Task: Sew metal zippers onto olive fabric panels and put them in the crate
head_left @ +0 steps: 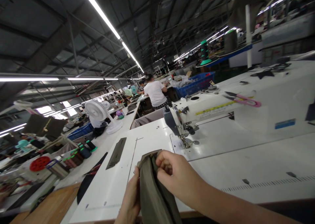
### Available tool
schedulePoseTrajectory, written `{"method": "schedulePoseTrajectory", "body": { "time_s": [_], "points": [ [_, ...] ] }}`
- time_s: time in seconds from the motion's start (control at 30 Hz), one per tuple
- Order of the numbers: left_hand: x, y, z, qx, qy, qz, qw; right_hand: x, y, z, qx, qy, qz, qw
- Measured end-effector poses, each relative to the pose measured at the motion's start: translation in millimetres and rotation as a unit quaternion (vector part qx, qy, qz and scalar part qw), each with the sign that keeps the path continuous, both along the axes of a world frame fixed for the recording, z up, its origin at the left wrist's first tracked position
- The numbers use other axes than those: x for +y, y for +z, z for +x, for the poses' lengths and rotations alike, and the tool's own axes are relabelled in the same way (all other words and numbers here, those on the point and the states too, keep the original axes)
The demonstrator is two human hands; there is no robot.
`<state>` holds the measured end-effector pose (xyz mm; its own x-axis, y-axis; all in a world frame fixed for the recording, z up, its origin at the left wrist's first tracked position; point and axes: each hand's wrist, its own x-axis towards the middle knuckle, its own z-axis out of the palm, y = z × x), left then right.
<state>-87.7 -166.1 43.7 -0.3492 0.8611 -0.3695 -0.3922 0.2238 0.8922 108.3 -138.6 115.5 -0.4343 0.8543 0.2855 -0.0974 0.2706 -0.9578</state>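
Note:
Between my hands hangs a piece of olive-green fabric [150, 188], folded along its upper edge and draping over the near table edge. My left hand [131, 194] grips its left side, the thumb pressed near the top corner. With bent fingers, my right hand [172, 166] pinches the top right edge of the cloth. Just beyond the hands stands the needle and presser foot [187, 142] of a white sewing machine [256, 109]; the fabric is apart from it. Left of the fabric lies a small stack of olive cloth strips [116, 153] on the white table.
Pink-handled scissors [246, 101] and a yellow measuring tape [214, 109] are on the machine arm. A white fan [100, 114] and several thread spools [83, 148] stand on the left. Ahead, a person in a white shirt [155, 92] sits near a blue crate [194, 86].

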Motion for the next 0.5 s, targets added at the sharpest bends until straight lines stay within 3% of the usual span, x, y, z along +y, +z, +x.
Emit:
{"method": "schedulePoseTrajectory", "body": {
  "time_s": [0.33,0.5],
  "points": [
    [0,6.9,1,0.099,0.072,-0.016,0.992,2,2.2,6,-0.023,-0.011,0.019,0.999],
    [-10,12.1,3,0.082,0.03,0.079,0.993,6,-3.7,10,-0.111,-0.014,0.097,0.989]
  ]
}}
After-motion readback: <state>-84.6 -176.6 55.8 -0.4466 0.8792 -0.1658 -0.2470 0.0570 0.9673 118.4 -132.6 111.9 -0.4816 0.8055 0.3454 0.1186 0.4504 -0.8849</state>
